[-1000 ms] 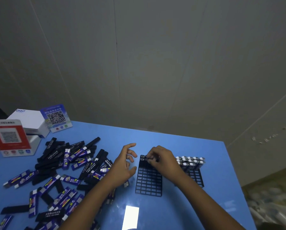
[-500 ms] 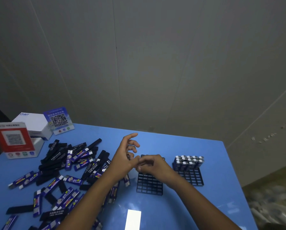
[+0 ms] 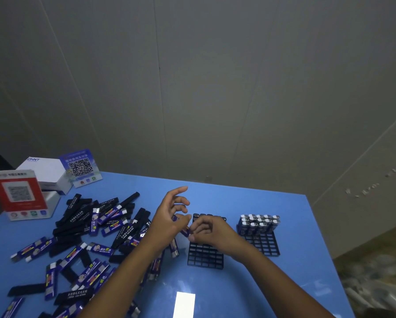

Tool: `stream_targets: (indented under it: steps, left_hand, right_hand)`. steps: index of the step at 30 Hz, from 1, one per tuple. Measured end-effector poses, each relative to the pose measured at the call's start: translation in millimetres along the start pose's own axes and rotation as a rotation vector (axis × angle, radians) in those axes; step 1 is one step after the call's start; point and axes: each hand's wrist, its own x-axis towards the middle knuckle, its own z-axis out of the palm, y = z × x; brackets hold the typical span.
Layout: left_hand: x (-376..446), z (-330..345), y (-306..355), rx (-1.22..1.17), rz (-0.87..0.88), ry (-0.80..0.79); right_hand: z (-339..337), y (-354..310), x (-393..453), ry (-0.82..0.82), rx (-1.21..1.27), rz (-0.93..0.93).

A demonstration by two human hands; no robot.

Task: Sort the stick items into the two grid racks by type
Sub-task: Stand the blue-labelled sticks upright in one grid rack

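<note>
The left hand (image 3: 169, 219) hovers above the blue table (image 3: 249, 290) just at nine o'clock of the near grid rack (image 3: 205, 255). Its index finger is stretched up toward twelve o'clock, the middle and ring fingers are half bent and spread apart, and the thumb tip meets a small blue stick (image 3: 185, 230) that sits between the two hands. The right hand (image 3: 212, 230) lies over the far rows of that rack, its fingers curled in close together, with the fingertips closing on the same blue stick from three o'clock. The stick is mostly hidden by both hands, so which hand truly bears it is hard to say; it seems pinched from both sides.

The near grid rack is black, with a single row of dark-capped sticks (image 3: 209, 217) standing upright along its twelve o'clock edge; the other cells visible are open. At three o'clock of it, apart from it, stands the second grid rack (image 3: 262, 245), its far rows filled with upright blue sticks with silver tops (image 3: 259, 222).

At nine o'clock of the hands a loose pile of sticks (image 3: 89, 230) is spread over the table: plain black ones with white print mixed with blue ones bearing bright labels and silver ends, lying flat at all angles and overlapping.
</note>
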Motion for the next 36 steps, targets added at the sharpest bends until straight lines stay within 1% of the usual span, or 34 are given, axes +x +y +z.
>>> stream_targets:
  steps: [5,8,11,15,19,23,25,28,31,36]
  left_hand:
    - [3.4,-1.2,-4.9,0.054,-0.030,0.009]
    - [7.3,-3.1,-10.8,0.198,-0.044,0.014]
    - [8.0,-7.0,-20.6,0.440,0.006,0.004]
    - [5.0,-3.2,-26.5,0.839,0.075,-0.085]
    - [2.6,17.8,-24.1,1.110,0.138,-0.125]
    - [2.3,42.2,-31.3,1.217,0.172,-0.123]
    - [3.7,55.9,-34.6,1.264,0.189,-0.131]
    - [4.7,76.0,-37.5,1.339,0.155,-0.145]
    - [6.2,95.0,-40.9,1.372,0.118,-0.108]
    - [6.1,123.4,-45.5,1.382,0.098,-0.058]
  right_hand:
    - [-11.4,2.5,-4.0,0.042,0.006,0.022]
    - [-20.8,7.1,-8.1,0.091,-0.004,0.005]
    - [-30.4,10.6,-13.8,0.136,-0.038,-0.007]
    - [-41.5,13.3,-26.2,0.199,-0.063,-0.032]
    - [-57.6,18.8,-42.8,0.246,-0.157,-0.058]
    - [-77.8,26.1,-57.5,0.260,-0.281,-0.104]
    - [-89.2,29.9,-62.9,0.286,-0.293,-0.102]
    - [-108.7,34.3,-70.4,0.346,-0.304,-0.063]
    - [-128.9,36.5,-80.0,0.397,-0.366,-0.054]
    - [-163.4,43.0,-93.2,0.410,-0.467,-0.081]
